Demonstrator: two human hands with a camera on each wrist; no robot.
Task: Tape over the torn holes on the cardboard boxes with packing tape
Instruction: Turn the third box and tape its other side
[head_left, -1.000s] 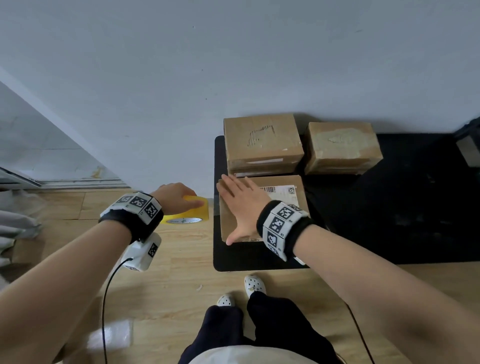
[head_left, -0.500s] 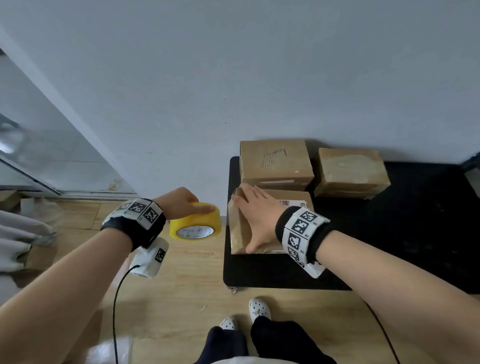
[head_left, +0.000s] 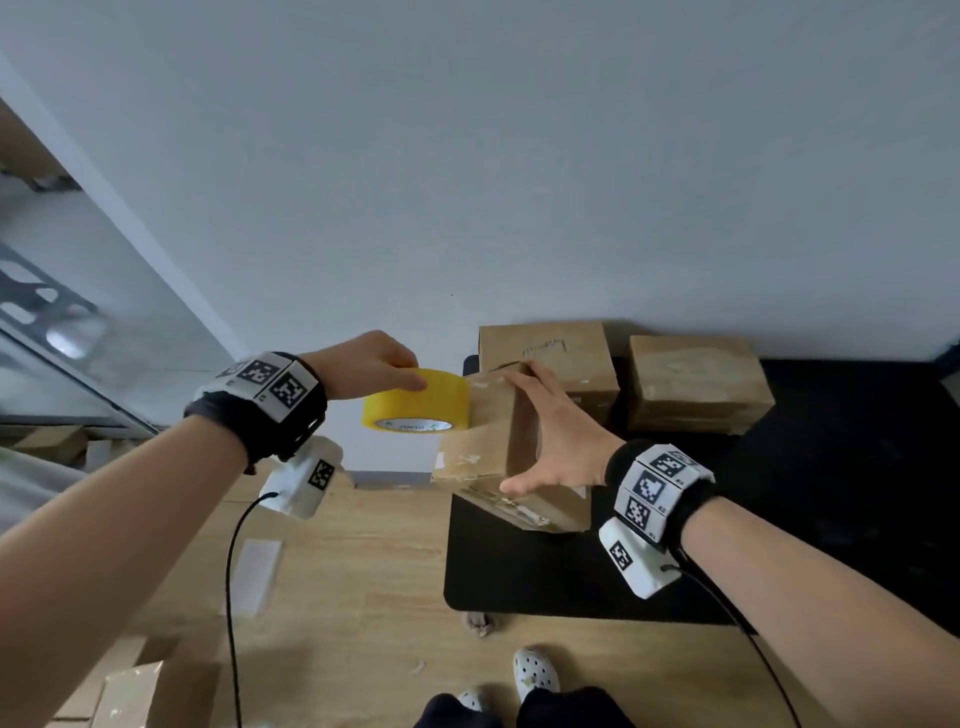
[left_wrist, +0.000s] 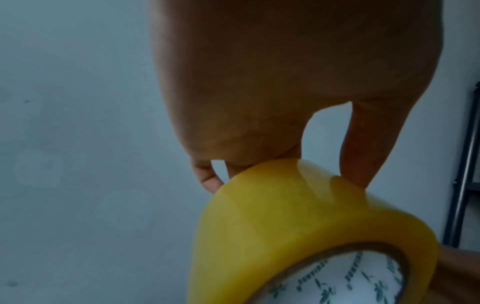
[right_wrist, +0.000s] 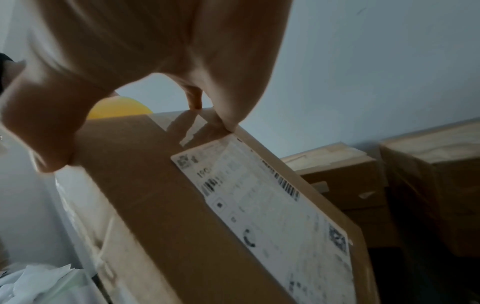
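Head view: lifted clear of the black mat (head_left: 519, 582) and tipped on edge, the near cardboard box (head_left: 488, 441) in the right hand (head_left: 556, 441), fingers spread over the far top edge and thumb hooked under the near lower edge, a wide span clamped on cardboard. Just left of it, touching or nearly so, the yellow tape roll (head_left: 415, 402) pinched from above by the left hand (head_left: 363, 366). Behind, 2 more boxes (head_left: 696, 384) resting on the mat against the wall. Best done, by judgement: steady the box first, turn the torn face toward the roll, find the tape's free end before pressing. No tear visible on the held box here. Long axis running from the upper far corner down toward the near right; broad labelled face turned right, narrow side up-left. Left wrist view: tape roll (left_wrist: 298, 226) gripped across its band between thumb (left_wrist: 361, 148) and fingertips, core opening facing down toward the camera. Right wrist view: box (right_wrist: 166, 205) slanting down to the right, shipping label (right_wrist: 265, 205) facing the camera, fingertips (right_wrist: 223, 121) curled over its top edge.
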